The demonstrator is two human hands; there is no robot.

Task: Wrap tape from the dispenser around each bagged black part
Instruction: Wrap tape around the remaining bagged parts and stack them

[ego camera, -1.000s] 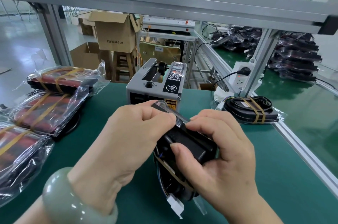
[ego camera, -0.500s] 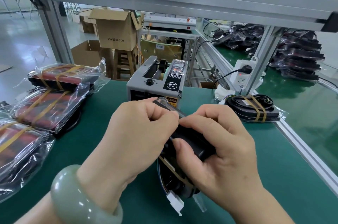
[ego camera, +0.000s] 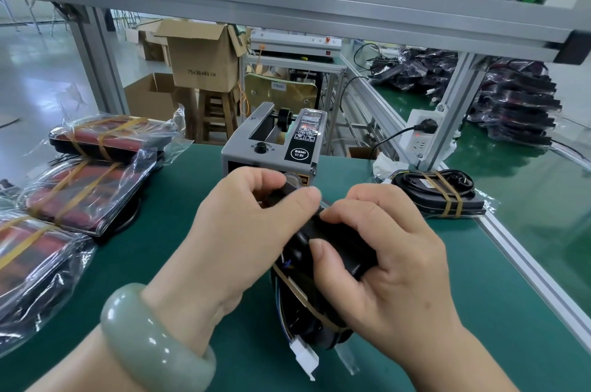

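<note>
Head view shows two hands that meet just in front of the tape dispenser, over the green table. The left hand is curled, and its thumb and forefinger pinch the upper end of the bagged black part, close to the front face of the dispenser. The right hand grips the same part from the right: the thumb presses on the near face and the other fingers curl over the top. The part is tilted, with its lower end toward the person, and I cannot tell whether this end touches the table. A brown tape band crosses its lower portion, and a white connector hangs on thin wires below it. A pale green bangle sits on the left wrist.

The dispenser stands upright at the far edge of the table. On the left side of the table lie three taped red parts in clear bags, one behind another and partly overlapping. On the right, near the aluminium edge, lies a taped black part with two brown bands around it. Behind it, a white power socket with a black plug is fixed to the frame post. Further back, a pile of dark bagged parts rests on another green surface, and a cardboard box stands on a wooden stool.
</note>
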